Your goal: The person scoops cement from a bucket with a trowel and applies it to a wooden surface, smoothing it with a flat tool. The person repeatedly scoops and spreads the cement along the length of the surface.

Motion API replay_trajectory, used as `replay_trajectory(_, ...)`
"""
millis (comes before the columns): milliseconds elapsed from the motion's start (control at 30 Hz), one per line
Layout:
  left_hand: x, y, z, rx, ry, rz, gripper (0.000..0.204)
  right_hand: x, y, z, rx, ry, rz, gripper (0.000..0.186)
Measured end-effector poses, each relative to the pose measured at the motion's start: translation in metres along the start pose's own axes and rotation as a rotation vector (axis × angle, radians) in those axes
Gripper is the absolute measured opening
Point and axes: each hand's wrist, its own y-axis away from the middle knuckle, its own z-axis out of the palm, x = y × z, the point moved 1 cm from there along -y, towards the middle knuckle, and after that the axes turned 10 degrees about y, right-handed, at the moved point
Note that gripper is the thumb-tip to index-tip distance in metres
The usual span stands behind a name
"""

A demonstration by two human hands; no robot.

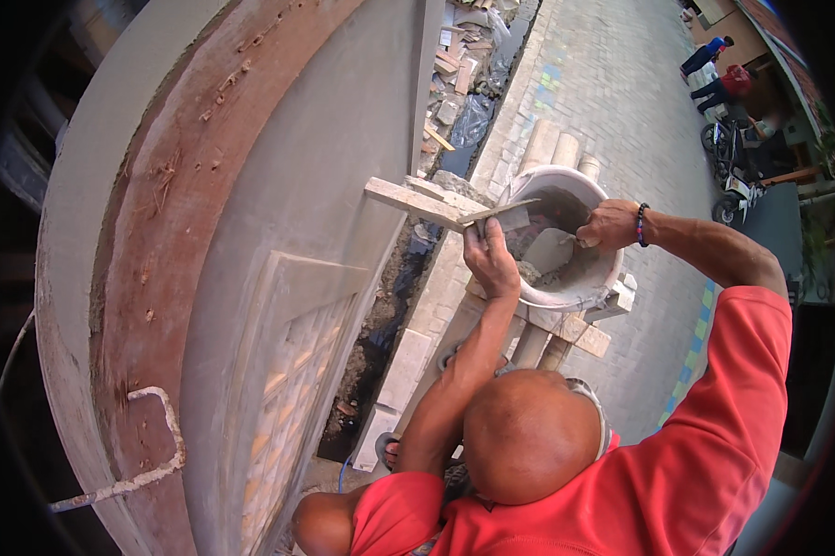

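- In the centre of the frame, the left hand (490, 262) has its grip closed around a flat wooden mortar board (417, 201), held level beside the grey plastered wall (297, 185).
- Right of centre, the right hand (608, 225) grips a steel trowel (549, 248), its blade down in wet grey mortar.
- The mortar lies in a round white plastic bucket (580, 287), resting on pale wooden planks (580, 329) above the paved street.

Bright, even daylight fills the scene, with soft shadows and no harsh glare on the grey wall (316, 148). Straight edges curve strongly toward a black circular rim. The centre is sharp; distant street (621, 102) details blur slightly.
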Motion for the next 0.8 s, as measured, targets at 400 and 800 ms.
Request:
replay_trajectory(400,0.046,-0.055,-0.057,-0.260,0.534,-0.215,0.039,0.005,0.069,-0.045,0.151,-0.418,0.275,0.037)
replay_trajectory(800,0.134,-0.052,-0.085,-0.627,0.865,-0.465,0.057,-0.086,-0.018,-0.097,1.008,-0.701,0.063,0.032)
